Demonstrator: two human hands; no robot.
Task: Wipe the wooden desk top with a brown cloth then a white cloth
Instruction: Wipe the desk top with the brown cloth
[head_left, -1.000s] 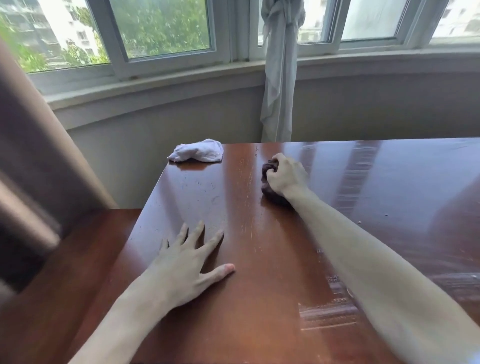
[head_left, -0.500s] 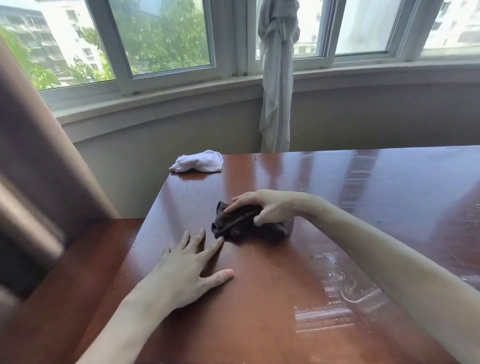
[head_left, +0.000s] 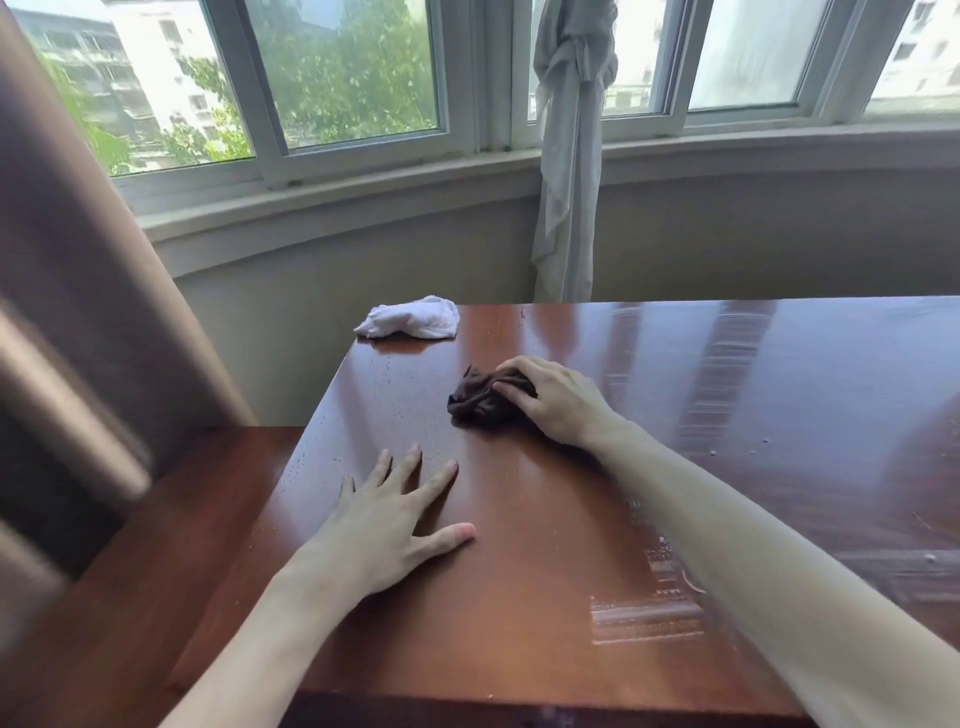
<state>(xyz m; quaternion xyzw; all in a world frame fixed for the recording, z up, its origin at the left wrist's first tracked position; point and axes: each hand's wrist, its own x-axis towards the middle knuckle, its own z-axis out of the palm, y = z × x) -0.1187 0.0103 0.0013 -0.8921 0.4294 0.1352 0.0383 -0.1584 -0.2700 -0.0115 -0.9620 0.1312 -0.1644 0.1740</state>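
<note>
a: where's the brown cloth (head_left: 485, 400) right now?

b: just above the middle of the frame, bunched into a dark crumpled wad on the wooden desk top (head_left: 545, 545). the right hand (head_left: 553, 400) lies over its right side, fingers curled onto the fabric and gripping it, pressing it against the wood.

a: and the other hand?

b: the left hand (head_left: 387, 530) sits lower, left of centre, palm down on the desk with fingers straight and spread, thumb pointing to the right. it holds nothing and is apart from the brown cloth.

a: the white cloth (head_left: 410, 319)?

b: upper centre-left, crumpled at the far left corner of the desk, right by the edge. it's well apart from both hands, nothing touching it.

a: how does the surface look?

b: glossy reddish-brown, with window reflections across the right half. there are streaky smears at the lower right of the frame beside the right forearm, and small specks scattered near the left edge.

a: anything around the desk?

b: a knotted grey curtain (head_left: 569, 156) hangs at the top centre in front of the window (head_left: 337, 78), and a lower wooden surface (head_left: 130, 545) sits at the lower left beside the desk.
</note>
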